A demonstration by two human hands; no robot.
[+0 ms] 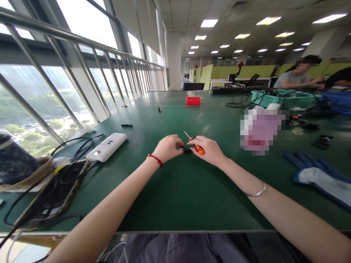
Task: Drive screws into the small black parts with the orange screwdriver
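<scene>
My right hand (pixel 210 149) is closed round an orange-and-black screwdriver (pixel 199 149), its thin metal shaft pointing up and away to the left. Close beside it, my left hand (pixel 168 148) pinches a small black part (pixel 181 147) between thumb and fingers. Another small dark piece (pixel 187 150) shows between the two hands, near the right fingertips; whether it joins the part in my left hand I cannot tell. Both hands are low over the green tabletop (pixel 170 197).
Left of my hands lie a white power bank (pixel 107 147), cables and a phone-like device (pixel 63 182). Small black parts (pixel 127 125) and a red basket (pixel 193 101) sit farther back. Rightward are a blue-and-white glove (pixel 323 179), a green basket (pixel 285 99) and a seated person (pixel 293 78).
</scene>
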